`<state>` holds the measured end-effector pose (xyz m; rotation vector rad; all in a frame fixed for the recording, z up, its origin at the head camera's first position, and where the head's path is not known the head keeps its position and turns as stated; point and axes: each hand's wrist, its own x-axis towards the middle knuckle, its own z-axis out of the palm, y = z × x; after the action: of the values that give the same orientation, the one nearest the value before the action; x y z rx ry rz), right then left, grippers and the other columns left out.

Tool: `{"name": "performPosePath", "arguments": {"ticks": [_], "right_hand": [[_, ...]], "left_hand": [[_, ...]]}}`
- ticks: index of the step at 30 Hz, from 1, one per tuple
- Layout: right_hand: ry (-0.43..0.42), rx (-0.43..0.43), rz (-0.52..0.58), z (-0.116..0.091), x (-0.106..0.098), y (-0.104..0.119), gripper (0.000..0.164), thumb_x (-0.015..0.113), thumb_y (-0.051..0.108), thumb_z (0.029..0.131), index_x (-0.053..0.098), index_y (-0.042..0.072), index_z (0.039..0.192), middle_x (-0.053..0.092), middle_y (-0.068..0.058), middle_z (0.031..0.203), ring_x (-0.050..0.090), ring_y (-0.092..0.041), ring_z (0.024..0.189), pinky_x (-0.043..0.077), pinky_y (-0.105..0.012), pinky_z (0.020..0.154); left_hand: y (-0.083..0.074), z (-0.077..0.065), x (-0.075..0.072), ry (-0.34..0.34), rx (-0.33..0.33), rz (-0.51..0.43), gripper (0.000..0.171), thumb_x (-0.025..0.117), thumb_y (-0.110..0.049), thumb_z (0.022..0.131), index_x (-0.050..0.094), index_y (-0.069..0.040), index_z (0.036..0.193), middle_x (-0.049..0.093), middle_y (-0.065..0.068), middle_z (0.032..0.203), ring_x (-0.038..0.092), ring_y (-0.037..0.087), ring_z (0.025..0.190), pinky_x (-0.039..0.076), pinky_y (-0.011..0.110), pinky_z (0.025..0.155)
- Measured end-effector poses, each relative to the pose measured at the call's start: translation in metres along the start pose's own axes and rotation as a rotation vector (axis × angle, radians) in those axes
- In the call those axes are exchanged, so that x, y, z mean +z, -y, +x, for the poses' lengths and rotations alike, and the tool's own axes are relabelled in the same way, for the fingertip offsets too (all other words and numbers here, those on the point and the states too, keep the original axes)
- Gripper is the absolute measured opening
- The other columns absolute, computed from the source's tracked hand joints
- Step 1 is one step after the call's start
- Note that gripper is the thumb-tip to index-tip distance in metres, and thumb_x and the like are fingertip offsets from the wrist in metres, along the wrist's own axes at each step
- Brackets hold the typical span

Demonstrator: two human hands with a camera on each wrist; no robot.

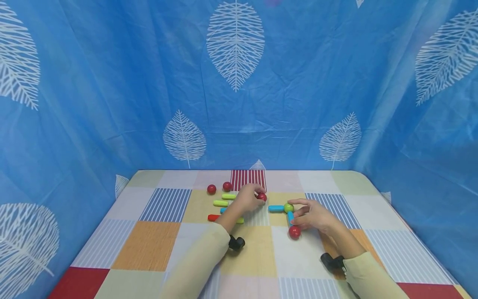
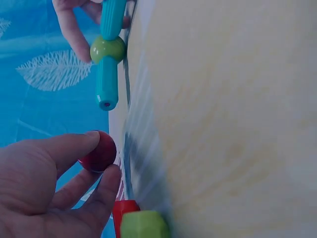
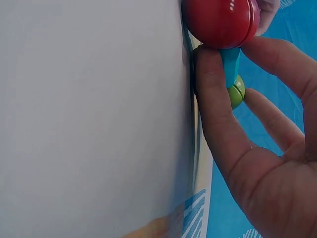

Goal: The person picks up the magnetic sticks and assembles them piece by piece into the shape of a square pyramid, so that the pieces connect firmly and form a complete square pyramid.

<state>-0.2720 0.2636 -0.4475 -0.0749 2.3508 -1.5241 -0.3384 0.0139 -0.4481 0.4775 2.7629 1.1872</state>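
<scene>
My left hand [image 1: 248, 199] pinches a red ball [image 1: 262, 197] between thumb and fingers, as the left wrist view also shows. To its right lies a joined piece: a green ball [image 1: 288, 208] with one blue rod [image 1: 276, 209] pointing left and another blue rod [image 1: 290, 218] running toward me, ending at a second red ball [image 1: 294, 232]. My right hand [image 1: 313, 215] holds this piece, thumb and a finger on either side of the nearer rod, another finger reaching to the green ball. In the right wrist view the red ball [image 3: 220, 20] partly covers that rod.
Left of my left hand lie yellow-green rods [image 1: 220, 203], a red rod [image 1: 213, 217] and a blue rod [image 1: 223, 210], partly hidden by the forearm. Two red balls [image 1: 211, 189] sit farther back. A patchwork cloth [image 1: 157, 245] covers the table; blue curtains [image 1: 291, 124] surround it.
</scene>
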Motion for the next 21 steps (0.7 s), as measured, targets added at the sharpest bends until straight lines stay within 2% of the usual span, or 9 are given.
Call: {"name": "performPosePath", "arguments": {"ticks": [8, 15, 21], "right_hand": [[0.01, -0.003, 0.011, -0.002, -0.001, 0.001, 0.072, 0.083, 0.004, 0.083, 0.05, 0.002, 0.147, 0.067, -0.014, 0.101, 0.071, -0.022, 0.081, 0.064, -0.038, 0.075], [-0.004, 0.016, 0.012, 0.001, -0.002, 0.0, 0.072, 0.084, 0.005, 0.081, 0.052, 0.004, 0.146, 0.067, -0.013, 0.099, 0.072, -0.022, 0.08, 0.064, -0.037, 0.074], [-0.016, 0.036, 0.016, 0.002, -0.002, 0.0, 0.072, 0.084, 0.005, 0.081, 0.053, 0.005, 0.146, 0.068, -0.012, 0.098, 0.072, -0.022, 0.079, 0.064, -0.037, 0.075]], "left_hand": [[0.001, -0.015, -0.003, 0.04, 0.027, 0.038, 0.026, 0.082, -0.012, 0.087, 0.075, -0.012, 0.111, 0.072, 0.003, 0.11, 0.065, 0.016, 0.1, 0.057, 0.032, 0.089], [0.001, -0.018, -0.001, 0.083, 0.034, 0.049, 0.024, 0.085, -0.013, 0.084, 0.076, -0.012, 0.107, 0.075, 0.0, 0.102, 0.063, 0.012, 0.091, 0.056, 0.031, 0.088], [-0.003, -0.017, 0.001, 0.083, 0.032, 0.056, 0.02, 0.086, -0.013, 0.083, 0.076, -0.011, 0.101, 0.074, 0.0, 0.097, 0.061, 0.012, 0.087, 0.055, 0.029, 0.083]]}}
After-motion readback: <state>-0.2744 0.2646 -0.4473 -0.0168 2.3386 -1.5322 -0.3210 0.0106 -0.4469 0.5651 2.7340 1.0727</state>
